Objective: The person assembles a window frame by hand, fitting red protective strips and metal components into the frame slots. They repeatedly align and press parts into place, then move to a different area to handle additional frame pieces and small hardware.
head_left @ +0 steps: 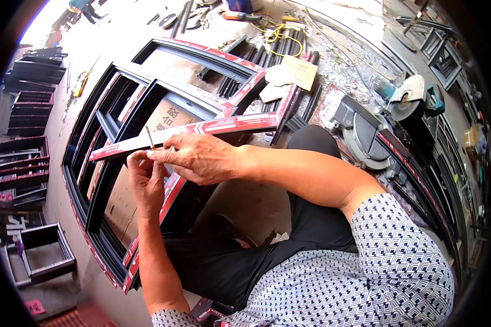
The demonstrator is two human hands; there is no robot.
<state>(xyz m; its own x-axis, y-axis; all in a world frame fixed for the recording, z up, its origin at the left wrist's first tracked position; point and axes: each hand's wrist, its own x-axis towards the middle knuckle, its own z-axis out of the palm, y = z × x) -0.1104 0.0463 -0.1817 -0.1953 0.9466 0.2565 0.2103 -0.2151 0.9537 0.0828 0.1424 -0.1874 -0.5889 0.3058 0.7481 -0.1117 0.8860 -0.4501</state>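
Note:
A long narrow metal strip (223, 125) wrapped in red and white film lies slanted across dark window frames (112, 92). My right hand (199, 158) rests on the strip and pinches a thin pencil (149, 136), whose tip touches the strip's upper face. My left hand (145, 180) reaches up from below. Its fingertips grip the strip's lower edge right beside the pencil. The two hands touch each other. My knees in dark trousers (311, 143) are just behind the strip.
A mitre saw (365, 139) and an angle grinder (412, 95) sit on the right. Cardboard pieces (295, 71), dark profiles and a yellow cable (278, 34) lie beyond the frames. More frames (24, 163) are stacked at left.

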